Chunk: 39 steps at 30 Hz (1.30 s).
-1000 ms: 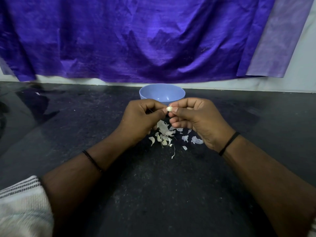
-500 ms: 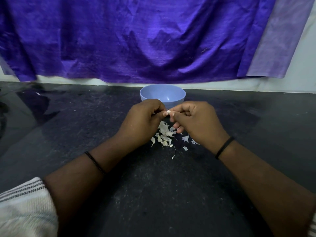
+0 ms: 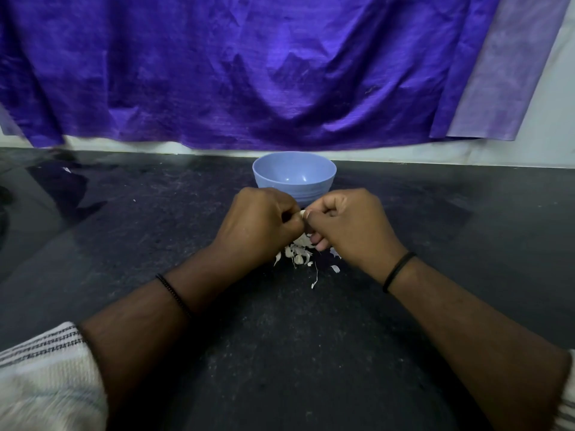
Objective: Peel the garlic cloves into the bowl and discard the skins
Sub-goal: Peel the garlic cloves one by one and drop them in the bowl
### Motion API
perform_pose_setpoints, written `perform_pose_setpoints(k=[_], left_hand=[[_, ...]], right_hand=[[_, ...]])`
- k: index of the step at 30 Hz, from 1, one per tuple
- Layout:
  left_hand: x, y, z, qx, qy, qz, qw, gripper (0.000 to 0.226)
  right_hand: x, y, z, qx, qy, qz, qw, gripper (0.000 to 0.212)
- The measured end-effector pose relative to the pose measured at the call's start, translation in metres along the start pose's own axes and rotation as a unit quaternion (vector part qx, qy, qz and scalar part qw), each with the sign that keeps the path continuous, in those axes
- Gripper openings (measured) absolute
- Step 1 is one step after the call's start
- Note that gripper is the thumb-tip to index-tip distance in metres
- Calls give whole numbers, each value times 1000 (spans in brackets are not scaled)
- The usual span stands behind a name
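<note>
— Where is the garlic clove (image 3: 302,213)?
— Just in front of the blue bowl (image 3: 294,175), pinched between the left hand (image 3: 259,223) and right hand (image 3: 351,223), each grip curled tight on it.
— And the skins (image 3: 297,255)?
— On the dark tabletop (image 3: 280,337), nearer than the bowl, under both hands.

The bowl (image 3: 294,178) is pale blue, the cloth (image 3: 249,73) purple, the counter (image 3: 280,353) speckled black, the sleeve (image 3: 46,377) white with dark stripes.
</note>
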State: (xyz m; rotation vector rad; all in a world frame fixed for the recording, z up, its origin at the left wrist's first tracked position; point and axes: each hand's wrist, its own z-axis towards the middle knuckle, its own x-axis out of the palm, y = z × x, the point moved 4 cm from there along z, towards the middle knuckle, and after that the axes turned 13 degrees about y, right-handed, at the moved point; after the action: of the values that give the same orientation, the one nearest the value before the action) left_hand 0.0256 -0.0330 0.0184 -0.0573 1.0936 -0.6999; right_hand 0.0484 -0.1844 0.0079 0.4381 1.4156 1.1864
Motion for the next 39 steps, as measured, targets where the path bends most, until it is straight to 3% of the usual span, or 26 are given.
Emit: perform_pose_setpoints(k=[9,17,31,35,39], left_hand=[[0,-2,-2,-19,5,-7,1000,16],[-5,1,-2,-85,-9,-142,986,16],[1,18,1,-115,16,-290,950,16],[7,24,2,-135,24,-283,949,17],[8,24,1,-135,32,-201,970,17]], right_hand=[[4,0,0,-18,14,-21,1000,14],[-4,-4,5,-14,42,95,994,13],[-3,-4,6,-27,77,162,983,11],[-5,-5,6,-21,67,158,985,12],[-6,-5,7,-18,56,151,987,13]])
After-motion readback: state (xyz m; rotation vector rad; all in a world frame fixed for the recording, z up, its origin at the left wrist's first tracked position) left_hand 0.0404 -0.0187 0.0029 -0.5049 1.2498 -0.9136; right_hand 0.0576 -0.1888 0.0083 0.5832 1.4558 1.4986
